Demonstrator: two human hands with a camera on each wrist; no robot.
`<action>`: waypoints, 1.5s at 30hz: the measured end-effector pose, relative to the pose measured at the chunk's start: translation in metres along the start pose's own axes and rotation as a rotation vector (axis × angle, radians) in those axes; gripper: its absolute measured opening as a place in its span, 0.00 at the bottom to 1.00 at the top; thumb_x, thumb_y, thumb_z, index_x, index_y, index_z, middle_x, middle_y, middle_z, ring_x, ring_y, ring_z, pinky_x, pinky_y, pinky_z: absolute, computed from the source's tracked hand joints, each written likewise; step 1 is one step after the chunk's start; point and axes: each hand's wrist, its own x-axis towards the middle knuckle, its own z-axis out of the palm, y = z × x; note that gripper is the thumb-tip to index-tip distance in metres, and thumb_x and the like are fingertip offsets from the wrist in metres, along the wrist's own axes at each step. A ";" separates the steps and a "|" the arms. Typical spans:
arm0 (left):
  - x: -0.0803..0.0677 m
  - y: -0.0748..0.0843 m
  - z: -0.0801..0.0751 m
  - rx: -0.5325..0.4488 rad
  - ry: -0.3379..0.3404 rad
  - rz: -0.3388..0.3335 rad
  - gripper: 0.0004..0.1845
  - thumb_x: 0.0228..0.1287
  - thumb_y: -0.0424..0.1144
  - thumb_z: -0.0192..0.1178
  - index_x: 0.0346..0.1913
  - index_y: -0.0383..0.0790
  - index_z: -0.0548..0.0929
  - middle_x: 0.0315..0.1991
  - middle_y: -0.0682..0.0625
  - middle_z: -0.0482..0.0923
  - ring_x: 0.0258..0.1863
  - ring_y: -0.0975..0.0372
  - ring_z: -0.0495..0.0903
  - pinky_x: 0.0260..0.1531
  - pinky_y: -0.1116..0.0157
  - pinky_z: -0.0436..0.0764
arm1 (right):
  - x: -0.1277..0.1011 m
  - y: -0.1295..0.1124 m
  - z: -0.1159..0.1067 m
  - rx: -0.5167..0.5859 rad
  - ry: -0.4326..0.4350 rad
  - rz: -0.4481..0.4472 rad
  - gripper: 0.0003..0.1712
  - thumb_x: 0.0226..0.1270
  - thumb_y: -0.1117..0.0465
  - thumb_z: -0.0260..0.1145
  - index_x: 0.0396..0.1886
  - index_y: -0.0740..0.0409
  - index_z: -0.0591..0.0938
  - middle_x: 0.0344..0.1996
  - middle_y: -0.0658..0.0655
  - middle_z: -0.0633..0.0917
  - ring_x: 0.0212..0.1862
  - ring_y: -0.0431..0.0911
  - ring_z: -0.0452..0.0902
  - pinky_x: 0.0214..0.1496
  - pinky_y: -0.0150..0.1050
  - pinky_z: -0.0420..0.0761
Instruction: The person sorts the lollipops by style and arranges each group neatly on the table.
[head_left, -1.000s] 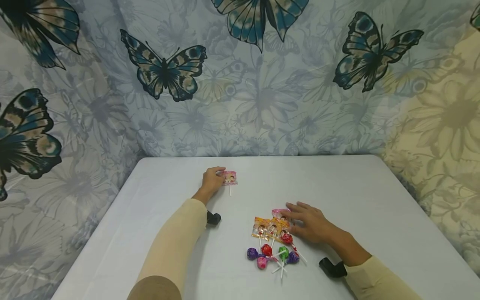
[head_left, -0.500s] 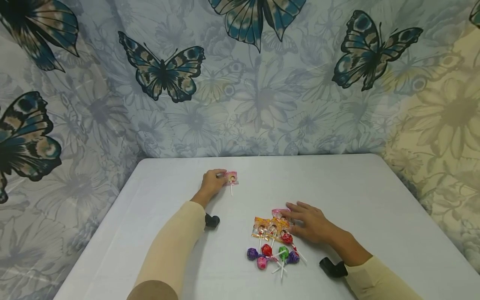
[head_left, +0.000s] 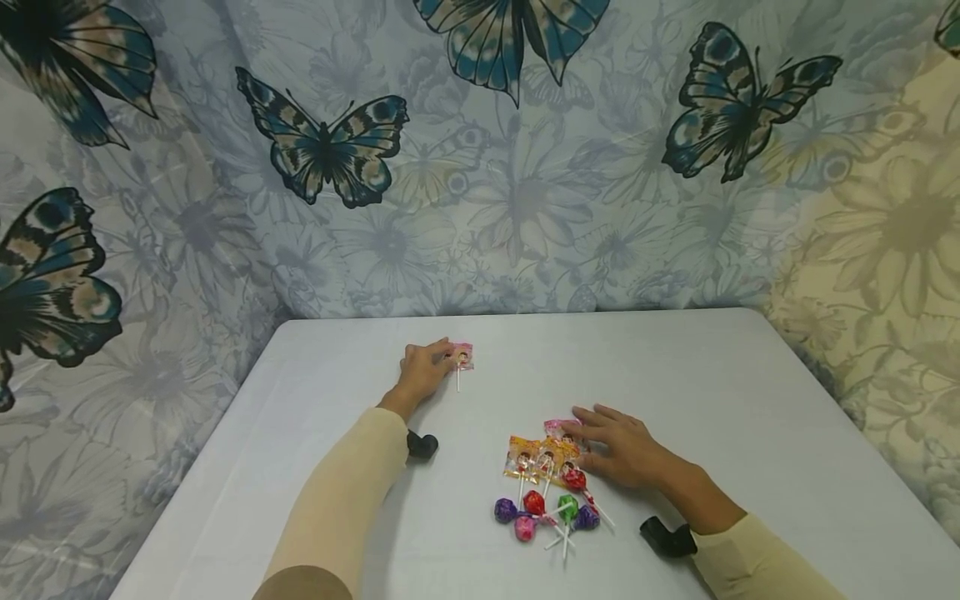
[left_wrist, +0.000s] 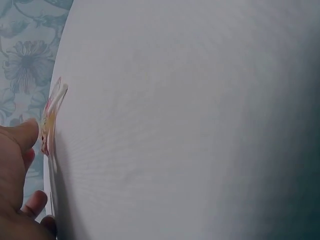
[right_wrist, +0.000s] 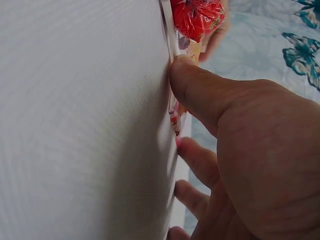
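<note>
In the head view, my left hand (head_left: 426, 372) is at the far left of the table, its thumb and forefinger pinching the left edge of a pink-wrapped flat lollipop (head_left: 464, 357). That lollipop's stick points toward me. The left wrist view shows the wrapped lollipop (left_wrist: 48, 125) edge-on at the thumb tip. My right hand (head_left: 624, 446) lies spread, palm down, beside the candy pile. Its fingertips touch another pink-wrapped lollipop (head_left: 557, 427), and its thumb is at the orange-wrapped lollipops (head_left: 522, 458). Part of the pink wrapper is hidden under the fingers.
Nearer me lie round lollipops: a red one (head_left: 534, 502), a green one (head_left: 567, 505), a pink one (head_left: 524, 527) and purple ones (head_left: 506, 510), their sticks crossing. Another red lollipop (head_left: 574, 479) sits by the right thumb. A butterfly-patterned cloth (head_left: 525, 208) hangs behind the white table (head_left: 675, 358).
The pink lollipop at the left hand has shifted slightly right, then back left. The left hand's fingers have bent a little more. The right hand and the pile have stayed put.
</note>
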 end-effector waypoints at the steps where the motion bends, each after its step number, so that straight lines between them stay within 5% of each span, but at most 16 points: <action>1: 0.000 -0.001 0.000 0.009 -0.002 0.002 0.20 0.65 0.44 0.62 0.60 0.47 0.81 0.65 0.60 0.70 0.61 0.51 0.59 0.58 0.49 0.57 | 0.000 0.000 0.000 0.001 0.002 -0.002 0.32 0.64 0.47 0.67 0.66 0.49 0.75 0.67 0.60 0.69 0.67 0.67 0.57 0.60 0.70 0.55; 18: 0.001 -0.009 -0.001 0.148 -0.087 0.001 0.22 0.66 0.54 0.60 0.61 0.57 0.79 0.68 0.61 0.65 0.62 0.53 0.53 0.54 0.48 0.52 | 0.000 -0.003 -0.003 0.017 -0.003 -0.010 0.31 0.63 0.48 0.68 0.66 0.49 0.75 0.67 0.61 0.69 0.68 0.68 0.56 0.60 0.71 0.54; 25: 0.002 -0.010 -0.001 0.137 -0.053 -0.041 0.25 0.64 0.52 0.63 0.63 0.55 0.77 0.57 0.47 0.72 0.61 0.51 0.56 0.54 0.48 0.53 | 0.000 -0.003 -0.003 0.015 0.001 -0.031 0.31 0.64 0.49 0.67 0.66 0.50 0.75 0.67 0.62 0.69 0.67 0.68 0.57 0.59 0.71 0.55; 45: 0.003 -0.006 -0.004 0.118 -0.033 -0.039 0.23 0.63 0.52 0.64 0.61 0.54 0.80 0.59 0.49 0.74 0.63 0.50 0.56 0.56 0.48 0.52 | 0.002 0.000 -0.001 0.036 0.002 -0.017 0.32 0.62 0.50 0.69 0.66 0.49 0.75 0.67 0.62 0.69 0.68 0.68 0.55 0.60 0.71 0.54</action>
